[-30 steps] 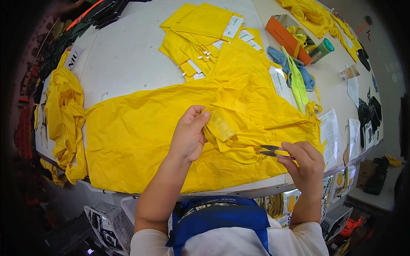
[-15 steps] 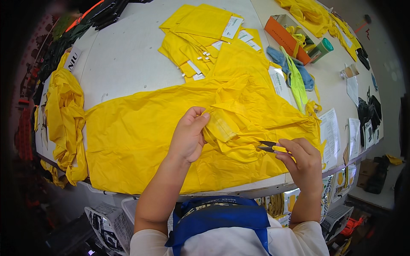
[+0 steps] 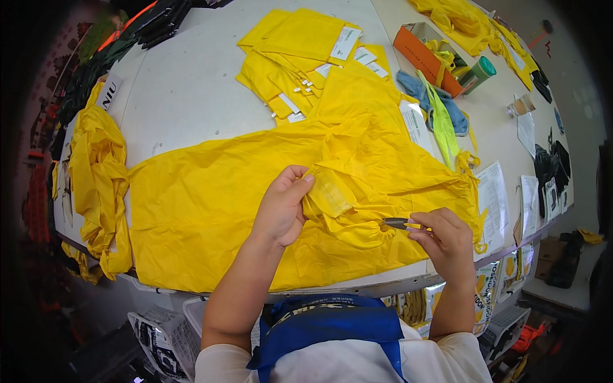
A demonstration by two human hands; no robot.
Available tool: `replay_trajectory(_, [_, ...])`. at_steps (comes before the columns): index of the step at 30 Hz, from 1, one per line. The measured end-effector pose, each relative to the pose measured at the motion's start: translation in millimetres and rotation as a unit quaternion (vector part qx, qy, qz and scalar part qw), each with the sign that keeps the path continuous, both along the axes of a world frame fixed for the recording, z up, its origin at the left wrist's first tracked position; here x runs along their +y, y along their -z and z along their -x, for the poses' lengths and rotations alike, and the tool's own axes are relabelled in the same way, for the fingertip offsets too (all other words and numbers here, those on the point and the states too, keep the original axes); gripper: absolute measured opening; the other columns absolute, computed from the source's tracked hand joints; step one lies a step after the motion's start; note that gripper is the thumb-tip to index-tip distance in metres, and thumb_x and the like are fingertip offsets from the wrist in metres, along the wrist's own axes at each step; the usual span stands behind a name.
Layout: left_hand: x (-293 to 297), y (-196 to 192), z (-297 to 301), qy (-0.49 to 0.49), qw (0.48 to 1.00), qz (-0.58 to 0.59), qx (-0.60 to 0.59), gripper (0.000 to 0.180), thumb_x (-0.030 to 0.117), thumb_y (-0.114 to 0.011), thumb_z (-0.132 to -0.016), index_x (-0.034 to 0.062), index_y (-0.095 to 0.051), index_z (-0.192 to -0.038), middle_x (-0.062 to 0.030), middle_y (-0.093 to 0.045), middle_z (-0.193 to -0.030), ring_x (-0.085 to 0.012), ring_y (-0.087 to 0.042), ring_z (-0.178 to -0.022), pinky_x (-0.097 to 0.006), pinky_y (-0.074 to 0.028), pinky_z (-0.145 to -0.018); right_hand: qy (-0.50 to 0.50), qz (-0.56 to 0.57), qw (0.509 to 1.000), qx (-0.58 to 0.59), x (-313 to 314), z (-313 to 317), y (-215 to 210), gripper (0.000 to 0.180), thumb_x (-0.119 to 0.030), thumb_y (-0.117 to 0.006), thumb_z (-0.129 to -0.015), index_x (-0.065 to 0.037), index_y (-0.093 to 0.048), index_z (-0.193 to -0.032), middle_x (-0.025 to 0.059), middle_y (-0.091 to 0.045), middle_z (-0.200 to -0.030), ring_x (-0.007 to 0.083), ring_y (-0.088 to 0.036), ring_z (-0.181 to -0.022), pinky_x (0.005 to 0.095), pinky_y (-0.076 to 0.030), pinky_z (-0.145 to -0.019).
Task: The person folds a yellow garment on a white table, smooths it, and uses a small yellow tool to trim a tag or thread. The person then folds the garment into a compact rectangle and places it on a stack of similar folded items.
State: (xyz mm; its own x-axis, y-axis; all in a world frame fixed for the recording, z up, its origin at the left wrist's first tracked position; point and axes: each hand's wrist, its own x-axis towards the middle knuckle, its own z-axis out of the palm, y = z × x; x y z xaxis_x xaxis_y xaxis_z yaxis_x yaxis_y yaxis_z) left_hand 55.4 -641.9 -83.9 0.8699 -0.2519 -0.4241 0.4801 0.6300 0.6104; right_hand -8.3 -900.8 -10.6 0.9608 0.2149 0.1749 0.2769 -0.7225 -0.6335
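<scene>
A yellow garment (image 3: 211, 198) of thin, shiny fabric lies spread across the near side of the table. My left hand (image 3: 284, 201) pinches a fold of it between thumb and fingers, beside a small translucent patch (image 3: 335, 196). In my right hand (image 3: 444, 239) is a pair of thread snips (image 3: 397, 223), held by the handles. Their dark blades look closed, with the tips against the gathered elastic edge of the garment (image 3: 383, 237). Whether a thread lies between the blades is too small to see.
Folded yellow pouches with white labels (image 3: 294, 45) lie stacked at the back of the white table (image 3: 185, 83). To the right stand an orange box (image 3: 429, 59) and a green cylinder (image 3: 480, 73), near a blue cloth (image 3: 415, 86). Another yellow bundle (image 3: 96, 179) hangs over the left edge.
The snips' blades have come together and their tips moved slightly left to the gathered edge. My right hand shifted a little left; the left hand keeps its hold.
</scene>
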Motion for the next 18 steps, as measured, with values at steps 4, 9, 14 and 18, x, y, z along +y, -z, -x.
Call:
replay_trajectory(4, [0, 0, 1, -0.002, 1.0, 0.001, 0.003, 0.01, 0.008, -0.047, -0.096, 0.0031, -0.05, -0.104, -0.0083, -0.062, -0.101, -0.0151, -0.063, -0.09, -0.028, -0.052, -0.081, -0.018, -0.029, 0.999, 0.01, -4, 1, 1, 0.026, -0.005, -0.076, -0.071, -0.004, -0.067, -0.095, 0.0081, -0.064, -0.078, 0.0193, -0.063, -0.065, 0.0272, -0.049, -0.056])
replay_trajectory(9, [0, -4, 2, -0.012, 1.0, -0.008, 0.006, 0.01, 0.007, -0.047, -0.096, 0.0033, -0.051, -0.104, -0.0084, -0.062, -0.101, -0.0152, -0.063, -0.09, -0.028, -0.052, -0.081, 0.013, -0.031, 0.999, 0.01, -5, 12, 0, 0.029, -0.003, -0.077, -0.07, -0.004, -0.067, -0.097, 0.008, -0.064, -0.078, 0.0183, -0.063, -0.067, 0.0267, -0.051, -0.056])
replay_trajectory(14, [1, 1, 4, -0.009, 1.0, 0.0, -0.006, 0.01, 0.007, -0.047, -0.096, 0.0034, -0.05, -0.105, -0.0085, -0.061, -0.102, -0.0154, -0.063, -0.091, -0.029, -0.052, -0.082, 0.036, -0.035, 0.999, 0.009, -2, 14, -3, 0.028, -0.003, -0.076, -0.071, -0.003, -0.067, -0.097, 0.0091, -0.064, -0.08, 0.0184, -0.063, -0.067, 0.0265, -0.053, -0.058])
replay_trajectory(18, [0, 0, 5, -0.005, 1.0, -0.006, -0.007, 0.01, 0.007, -0.047, -0.096, 0.0034, -0.05, -0.105, -0.0087, -0.061, -0.103, -0.0155, -0.063, -0.091, -0.029, -0.053, -0.082, 0.041, -0.011, 0.999, 0.008, 1, 13, -4, 0.028, -0.003, -0.075, -0.072, -0.002, -0.066, -0.098, 0.0092, -0.064, -0.081, 0.0188, -0.062, -0.067, 0.0263, -0.053, -0.058])
